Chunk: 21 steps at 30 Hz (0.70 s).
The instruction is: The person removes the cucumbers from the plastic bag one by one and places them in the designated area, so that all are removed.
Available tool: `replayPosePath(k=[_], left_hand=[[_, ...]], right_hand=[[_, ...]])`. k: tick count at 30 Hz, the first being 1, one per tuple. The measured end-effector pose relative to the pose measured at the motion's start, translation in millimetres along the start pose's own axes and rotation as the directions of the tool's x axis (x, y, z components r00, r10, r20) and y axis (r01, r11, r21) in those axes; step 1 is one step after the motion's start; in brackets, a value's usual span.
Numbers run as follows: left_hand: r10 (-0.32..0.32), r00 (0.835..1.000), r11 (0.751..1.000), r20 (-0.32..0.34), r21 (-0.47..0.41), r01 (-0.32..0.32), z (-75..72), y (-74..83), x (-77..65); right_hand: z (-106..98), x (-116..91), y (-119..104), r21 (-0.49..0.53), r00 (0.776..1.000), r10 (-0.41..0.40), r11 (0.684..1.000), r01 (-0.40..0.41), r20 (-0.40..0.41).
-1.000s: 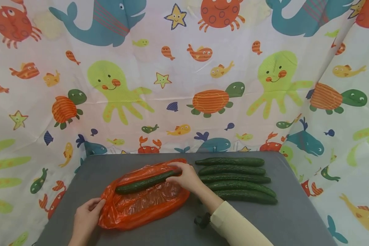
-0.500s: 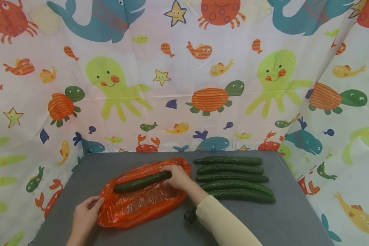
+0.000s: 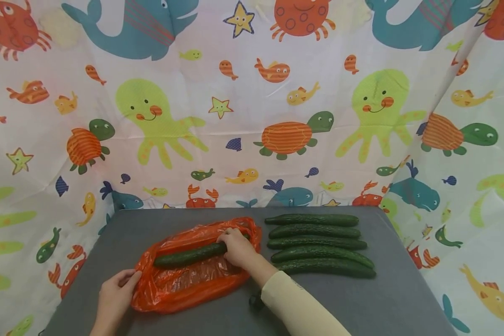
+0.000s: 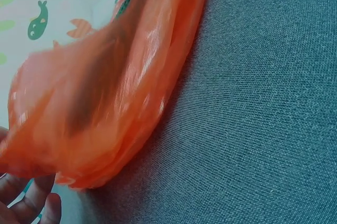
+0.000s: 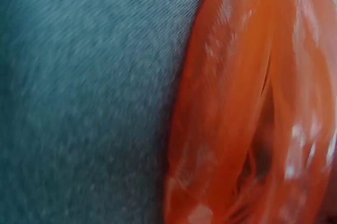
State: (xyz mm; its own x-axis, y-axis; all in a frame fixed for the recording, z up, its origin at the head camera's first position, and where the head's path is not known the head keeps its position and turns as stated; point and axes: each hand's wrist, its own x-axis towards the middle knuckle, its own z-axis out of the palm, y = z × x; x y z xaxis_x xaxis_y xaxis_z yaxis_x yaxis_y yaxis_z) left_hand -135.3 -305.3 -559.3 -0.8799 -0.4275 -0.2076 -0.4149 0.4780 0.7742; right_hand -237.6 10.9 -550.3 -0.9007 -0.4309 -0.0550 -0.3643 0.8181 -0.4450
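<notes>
An orange plastic bag (image 3: 180, 298) lies with its mouth spread wide in the head view. One long dark green cucumber (image 3: 185, 257) rests inside it, along its length. My right hand (image 3: 238, 249) reaches into the bag and grips this cucumber near its right end, whose tip shows past the fingers. At the bag's left end, my left hand (image 3: 116, 291) pinches the plastic edge between thumb and fingers. The left wrist view shows the cucumber as a dark shape through the thin bag (image 4: 152, 77). In the right wrist view the bag (image 5: 221, 103) hides the right hand's fingers.
Several more cucumbers (image 3: 319, 243) lie side by side on the grey cloth-covered table (image 3: 403, 298), right of the bag. A curtain (image 3: 243, 135) printed with sea animals hangs around the back and sides. A small black device (image 3: 256, 301) sits under the right wrist.
My right hand has moved left and slightly nearer along the bagged cucumber, from its end to a grip around it. The cucumber has shifted slightly nearer. My left hand keeps its hold on the bag.
</notes>
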Motion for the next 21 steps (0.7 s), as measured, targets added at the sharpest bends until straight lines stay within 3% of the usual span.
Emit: replayPosePath(k=[4,9,16,21], left_hand=[[0.009,1.000,1.000,0.006,0.014,-0.009,-3.0,2.1,0.4],[-0.009,1.000,1.000,0.014,0.024,0.009,-3.5,0.2,-1.1],[-0.011,1.000,1.000,0.000,0.022,0.011,-1.1,0.6,-0.4],[0.007,1.000,0.999,0.013,0.032,-0.007,-1.3,1.3,0.2]], right_hand=[[5.9,3.6,-3.6,0.030,1.000,0.021,0.999,-0.021,0.000],[13.4,5.4,-3.8,0.027,0.998,0.039,0.999,-0.037,-0.059],[11.0,6.9,-4.5,-0.019,0.985,-0.039,0.999,0.036,-0.169],[2.8,6.1,-10.6,-0.016,0.977,-0.059,0.998,0.057,-0.203]])
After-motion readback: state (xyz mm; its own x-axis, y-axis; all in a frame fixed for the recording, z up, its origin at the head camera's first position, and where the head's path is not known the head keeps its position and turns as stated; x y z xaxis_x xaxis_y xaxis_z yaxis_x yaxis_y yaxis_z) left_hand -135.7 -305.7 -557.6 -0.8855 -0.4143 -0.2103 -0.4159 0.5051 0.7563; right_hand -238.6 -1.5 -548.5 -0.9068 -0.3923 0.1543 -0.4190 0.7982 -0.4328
